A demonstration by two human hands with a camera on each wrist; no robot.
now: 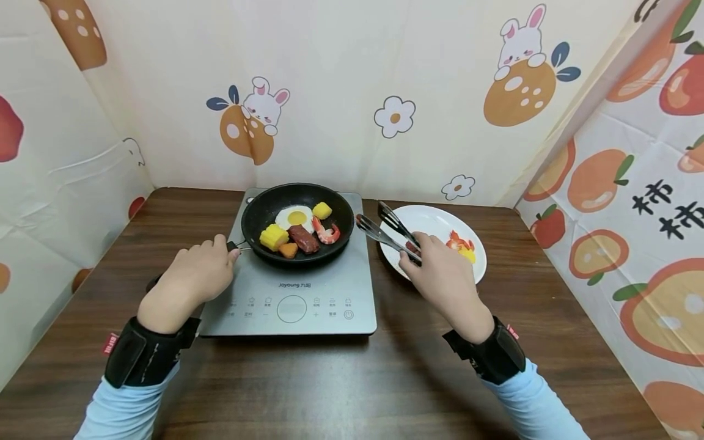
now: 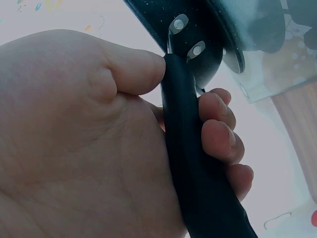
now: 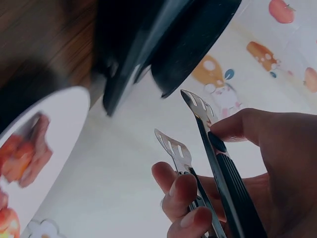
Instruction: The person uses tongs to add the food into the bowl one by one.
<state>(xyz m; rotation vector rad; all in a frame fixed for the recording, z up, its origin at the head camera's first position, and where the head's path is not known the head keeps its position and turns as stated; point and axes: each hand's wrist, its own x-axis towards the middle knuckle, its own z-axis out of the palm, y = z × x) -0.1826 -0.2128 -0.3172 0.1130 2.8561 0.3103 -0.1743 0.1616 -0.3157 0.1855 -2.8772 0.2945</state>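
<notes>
A black frying pan (image 1: 258, 215) sits on a grey induction cooker (image 1: 291, 302). In it lie a fried egg (image 1: 295, 216), corn (image 1: 273, 236), a sausage piece (image 1: 304, 239), a shrimp (image 1: 328, 233) and yellow and orange chunks. My left hand (image 1: 189, 278) grips the pan's black handle (image 2: 195, 173), thumb on top and fingers curled under. My right hand (image 1: 442, 275) holds metal tongs (image 1: 387, 229) with their tips apart and empty, between the pan and a white plate (image 1: 434, 220). The plate carries a shrimp and a yellow piece (image 1: 461, 244).
The cooker stands on a dark wooden table (image 1: 352, 379). Printed cloth walls with rabbits and fruit close in the back, left and right. The tongs' toothed tips (image 3: 185, 124) hang just beside the pan's rim (image 3: 198, 39).
</notes>
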